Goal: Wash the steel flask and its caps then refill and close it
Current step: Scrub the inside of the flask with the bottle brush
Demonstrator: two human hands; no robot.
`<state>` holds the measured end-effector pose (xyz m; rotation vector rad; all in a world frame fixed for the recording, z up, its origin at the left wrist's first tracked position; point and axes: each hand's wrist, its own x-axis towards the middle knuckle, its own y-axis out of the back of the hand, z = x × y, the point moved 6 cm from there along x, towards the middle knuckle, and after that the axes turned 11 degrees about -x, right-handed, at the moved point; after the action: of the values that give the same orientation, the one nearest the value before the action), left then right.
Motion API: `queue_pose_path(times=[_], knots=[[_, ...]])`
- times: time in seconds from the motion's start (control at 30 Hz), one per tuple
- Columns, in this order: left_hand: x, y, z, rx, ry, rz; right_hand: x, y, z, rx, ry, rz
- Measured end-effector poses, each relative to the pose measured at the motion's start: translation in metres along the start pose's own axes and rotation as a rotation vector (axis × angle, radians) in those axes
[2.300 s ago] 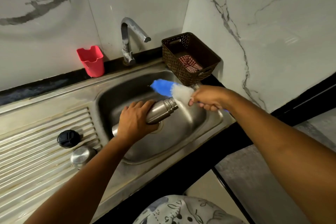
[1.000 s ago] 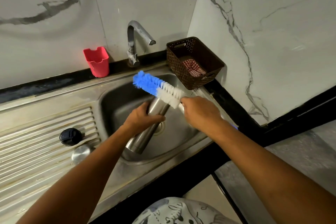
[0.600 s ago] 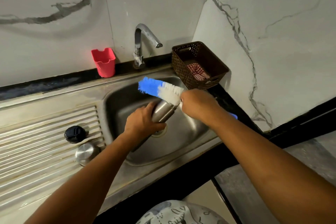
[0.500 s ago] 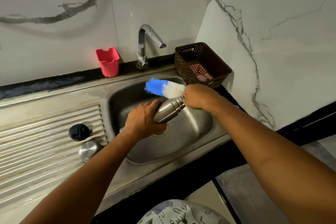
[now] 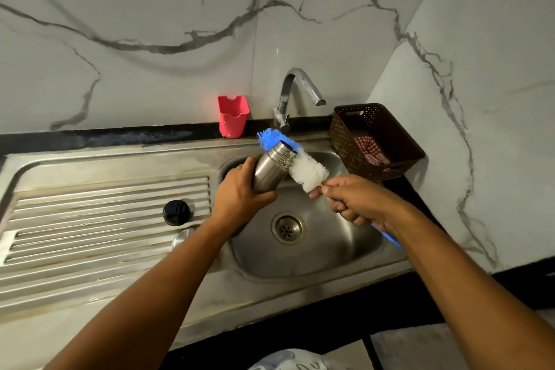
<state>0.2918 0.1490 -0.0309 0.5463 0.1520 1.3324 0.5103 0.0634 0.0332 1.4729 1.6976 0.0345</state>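
My left hand (image 5: 238, 198) grips the steel flask (image 5: 271, 170) over the sink basin (image 5: 345, 249), its open threaded mouth tilted up and to the right. My right hand (image 5: 356, 200) holds the blue handle of a bottle brush (image 5: 307, 171). The brush's white and blue bristles lie against the flask's neck, on the outside. A black cap (image 5: 176, 212) sits on the ribbed drainboard (image 5: 90, 219). Just below it a steel cap (image 5: 182, 237) shows partly behind my left forearm.
A tap (image 5: 295, 93) stands behind the basin with no water running. A red plastic cup (image 5: 232, 116) sits on the back ledge. A brown basket (image 5: 375, 141) with a checked cloth stands at the right corner. Marble walls close the back and right.
The flask's mouth has swung upward and toward the tap. The brush now rubs along the neck, with my right hand lower and farther right. The view has tilted upward.
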Motion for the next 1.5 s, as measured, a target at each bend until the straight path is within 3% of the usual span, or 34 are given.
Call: queue_pose_path(times=[0.33,0.57,0.8,1.5], knots=[[0.014,0.024,-0.004,-0.111,0.099,0.131,-0.021,0.005,0.011,0.073,-0.016,0.099],[0.013,0.099,-0.013,-0.262,0.138,0.243,-0.004,-0.032,0.008,0.109,-0.014,0.081],[0.017,0.163,-0.040,-0.235,0.195,0.389,0.006,-0.058,0.007,0.093,-0.003,0.046],[-0.003,0.161,-0.068,-0.101,0.243,0.375,0.015,-0.077,0.010,0.072,0.001,-0.031]])
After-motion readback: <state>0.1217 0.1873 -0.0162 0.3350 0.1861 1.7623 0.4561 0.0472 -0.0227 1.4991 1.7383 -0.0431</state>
